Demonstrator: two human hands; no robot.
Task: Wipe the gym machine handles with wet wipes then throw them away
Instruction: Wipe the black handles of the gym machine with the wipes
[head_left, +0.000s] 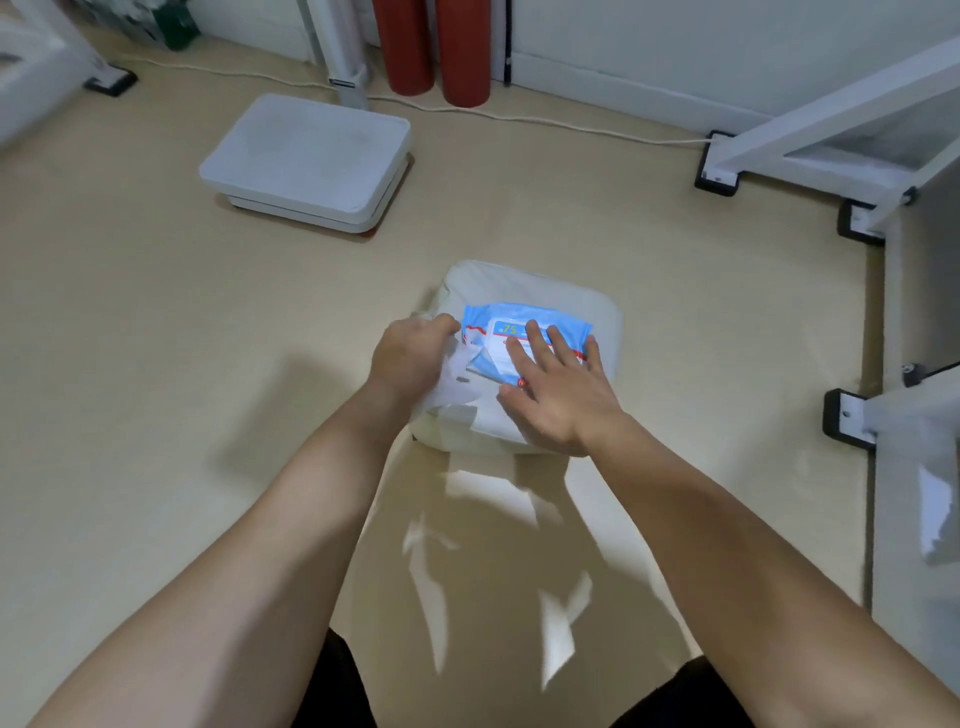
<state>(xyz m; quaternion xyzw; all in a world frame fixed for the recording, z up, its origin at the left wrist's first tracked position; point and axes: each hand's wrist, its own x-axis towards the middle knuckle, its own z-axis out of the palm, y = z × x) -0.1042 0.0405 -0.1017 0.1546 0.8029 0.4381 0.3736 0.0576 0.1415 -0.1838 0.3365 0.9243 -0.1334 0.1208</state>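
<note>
Your left hand (410, 353) curls round a white wet wipe (457, 387), gripping it at the near left end of the blue wipes pack (480, 319). Your right hand (561, 395) lies flat on the pack, fingers spread. The pack rests on a white cushion (519, 286) on the floor (156, 322), with a white machine frame (810, 119) to the right.

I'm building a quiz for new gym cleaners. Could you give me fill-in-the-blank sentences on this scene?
1. The pack on the cushion is mostly ___.
2. The left hand pinches a white ___.
3. The right hand lies flat on the ___.
4. The two rolls at the back are ___.
Missing: blue; wipe; pack; red.
</note>
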